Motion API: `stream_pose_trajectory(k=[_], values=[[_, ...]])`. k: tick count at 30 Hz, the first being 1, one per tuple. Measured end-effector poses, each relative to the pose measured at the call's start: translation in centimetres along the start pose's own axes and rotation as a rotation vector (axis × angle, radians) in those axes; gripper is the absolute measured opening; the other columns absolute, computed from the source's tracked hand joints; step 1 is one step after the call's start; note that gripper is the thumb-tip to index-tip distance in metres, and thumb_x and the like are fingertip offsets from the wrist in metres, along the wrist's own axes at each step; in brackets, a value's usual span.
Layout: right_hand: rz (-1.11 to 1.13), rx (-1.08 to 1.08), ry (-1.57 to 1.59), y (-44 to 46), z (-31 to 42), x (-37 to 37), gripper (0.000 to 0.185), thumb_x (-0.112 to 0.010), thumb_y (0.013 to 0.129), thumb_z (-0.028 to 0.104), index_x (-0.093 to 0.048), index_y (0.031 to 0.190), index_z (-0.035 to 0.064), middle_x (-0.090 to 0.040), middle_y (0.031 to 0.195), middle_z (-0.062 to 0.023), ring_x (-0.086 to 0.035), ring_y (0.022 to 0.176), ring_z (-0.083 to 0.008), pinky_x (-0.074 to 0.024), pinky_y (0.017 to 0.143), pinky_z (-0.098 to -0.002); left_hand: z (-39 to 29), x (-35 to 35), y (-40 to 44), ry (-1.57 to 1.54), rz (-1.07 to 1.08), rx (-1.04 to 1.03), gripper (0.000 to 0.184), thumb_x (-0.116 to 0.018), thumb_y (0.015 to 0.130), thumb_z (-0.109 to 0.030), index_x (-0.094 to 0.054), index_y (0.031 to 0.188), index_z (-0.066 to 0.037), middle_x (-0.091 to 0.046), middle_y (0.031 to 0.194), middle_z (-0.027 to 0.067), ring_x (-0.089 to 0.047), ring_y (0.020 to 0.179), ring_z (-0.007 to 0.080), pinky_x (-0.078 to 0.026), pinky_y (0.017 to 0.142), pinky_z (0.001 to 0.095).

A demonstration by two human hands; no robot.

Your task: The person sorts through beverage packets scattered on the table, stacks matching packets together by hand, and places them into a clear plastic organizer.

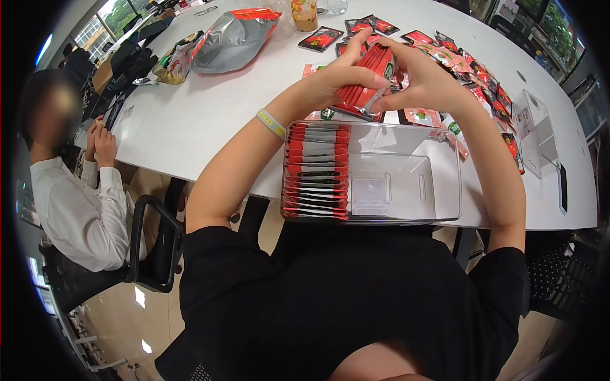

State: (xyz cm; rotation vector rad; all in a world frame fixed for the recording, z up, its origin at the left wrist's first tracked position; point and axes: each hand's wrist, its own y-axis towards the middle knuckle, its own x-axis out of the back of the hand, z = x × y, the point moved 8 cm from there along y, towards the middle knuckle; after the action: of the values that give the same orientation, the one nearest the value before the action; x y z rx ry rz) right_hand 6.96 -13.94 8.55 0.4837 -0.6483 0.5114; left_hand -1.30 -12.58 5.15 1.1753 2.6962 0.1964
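From my remote seat I see the stack of red packets (365, 81) in the upper middle of the frame, between the 2 hands and just above the far rim of the clear box (438, 190). The left hand (340, 77) is closed on it: the thumb lies flat across the near face, and the fingers go round behind. The right hand (435, 82) has hold too, in a looser, wide curve, its thumb at the stack's lower right corner and its forefinger at the top edge. I can't make out the right hand's other fingers, nor count the packets, since their edges overlap and the left thumb covers part of the front. The hands and forearms also hide some of the loose packets (486, 79) spread over the upper right. Inside the box, a row of packets (318, 171) fills the left side, its print too small for me to read. At the top edge, a cup (305, 18) is cut off by the frame.
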Motion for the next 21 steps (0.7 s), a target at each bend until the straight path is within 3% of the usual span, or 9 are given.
stream_pose_trajectory(k=[3, 7, 13, 14, 15, 17, 18, 20, 21], values=[[-0.003, 0.029, -0.021, -0.1, 0.6, 0.0, 0.080, -0.081, 0.054, 0.016, -0.044, 0.124, 0.0042, -0.059, 0.093, -0.0026, -0.051, 0.078, -0.0107, -0.0388, 0.066, -0.0257, -1.0, -1.1, -0.9, 0.112, -0.037, -0.027, 0.099, -0.064, 0.069, -0.023, 0.002, 0.141, -0.007, -0.036, 0.127, 0.0158, -0.043, 0.116, 0.0198, -0.039, 0.092, 0.0293], [0.012, 0.060, -0.043, -0.6, 2.5, -0.2, 0.056, -0.077, 0.055, 0.008, -0.057, 0.106, 0.0045, -0.062, 0.086, -0.0031, -0.056, 0.077, -0.0093, -0.0445, 0.070, -0.0260, -2.0, -1.1, -0.8, 0.279, -0.061, -0.193, 0.094, -0.060, 0.071, -0.025, -0.002, 0.143, -0.011, -0.030, 0.135, 0.0152, -0.036, 0.123, 0.0207, -0.033, 0.099, 0.0287], [-0.009, 0.102, -0.189, -0.7, 3.7, -0.6, 0.048, -0.074, 0.055, 0.005, -0.059, 0.101, 0.0034, -0.062, 0.081, -0.0029, -0.058, 0.071, -0.0082, -0.0479, 0.057, -0.0232, -2.0, -0.6, -0.3, 0.140, -0.042, -0.438, 0.088, -0.054, 0.080, -0.037, 0.003, 0.141, -0.011, -0.029, 0.135, 0.0198, -0.041, 0.120, 0.0270, -0.036, 0.099, 0.0359], [-0.017, -0.026, -0.196, -1.0, 3.6, -0.2, 0.047, -0.074, 0.055, 0.005, -0.059, 0.100, 0.0032, -0.063, 0.082, -0.0036, -0.058, 0.072, -0.0085, -0.0477, 0.058, -0.0230, -1.9, -0.5, -0.2, 0.136, -0.046, -0.439, 0.088, -0.054, 0.080, -0.037, 0.003, 0.141, -0.011, -0.029, 0.135, 0.0198, -0.041, 0.120, 0.0270, -0.036, 0.099, 0.0359], [-0.024, -0.152, -0.205, -1.3, 3.3, 0.0, 0.047, -0.073, 0.055, 0.004, -0.059, 0.100, 0.0029, -0.063, 0.083, -0.0042, -0.058, 0.072, -0.0087, -0.0475, 0.059, -0.0229, -2.2, -0.2, -0.2, 0.053, -0.084, -0.434, 0.082, -0.049, 0.083, -0.042, 0.003, 0.141, -0.012, -0.031, 0.133, 0.0204, -0.042, 0.119, 0.0279, -0.037, 0.099, 0.0376], [-0.132, -0.048, -0.236, -2.3, 4.7, 1.0, 0.044, -0.073, 0.055, 0.006, -0.059, 0.097, 0.0023, -0.063, 0.080, -0.0058, -0.059, 0.070, -0.0128, -0.0468, 0.060, -0.0260, -2.1, 0.9, 0.1, -0.054, -0.166, -0.484, 0.071, -0.033, 0.091, -0.051, 0.001, 0.140, -0.013, -0.037, 0.127, 0.0208, -0.048, 0.112, 0.0280, -0.042, 0.092, 0.0372], [-0.244, 0.059, -0.267, -3.1, 5.8, 2.1, 0.043, -0.072, 0.054, 0.007, -0.060, 0.094, 0.0017, -0.062, 0.077, -0.0073, -0.060, 0.067, -0.0168, -0.0461, 0.062, -0.0291, -2.2, 1.5, 0.4, -0.058, -0.173, -0.491, 0.071, -0.033, 0.091, -0.051, 0.001, 0.140, -0.013, -0.037, 0.127, 0.0208, -0.048, 0.112, 0.0280, -0.042, 0.092, 0.0372], [-0.195, 0.088, -0.352, -5.1, 7.3, 2.3, 0.043, -0.073, 0.053, 0.007, -0.060, 0.094, 0.0027, -0.062, 0.078, -0.0077, -0.059, 0.071, -0.0189, -0.0456, 0.065, -0.0303, -1.2, 2.7, 1.0, -0.302, -0.152, -0.351, 0.100, -0.062, 0.075, -0.054, 0.006, 0.141, -0.023, -0.008, 0.146, 0.0174, -0.019, 0.133, 0.0314, -0.020, 0.106, 0.0463], [-0.155, 0.114, -0.431, -6.1, 8.0, 1.8, 0.044, -0.073, 0.052, 0.006, -0.060, 0.094, 0.0037, -0.062, 0.078, -0.0081, -0.059, 0.074, -0.0209, -0.0451, 0.068, -0.0316, -2.1, 2.3, 0.2, 0.004, -0.183, -0.479, 0.068, -0.034, 0.091, -0.049, -0.003, 0.139, -0.011, -0.038, 0.127, 0.0202, -0.051, 0.106, 0.0260, -0.045, 0.084, 0.0338]])
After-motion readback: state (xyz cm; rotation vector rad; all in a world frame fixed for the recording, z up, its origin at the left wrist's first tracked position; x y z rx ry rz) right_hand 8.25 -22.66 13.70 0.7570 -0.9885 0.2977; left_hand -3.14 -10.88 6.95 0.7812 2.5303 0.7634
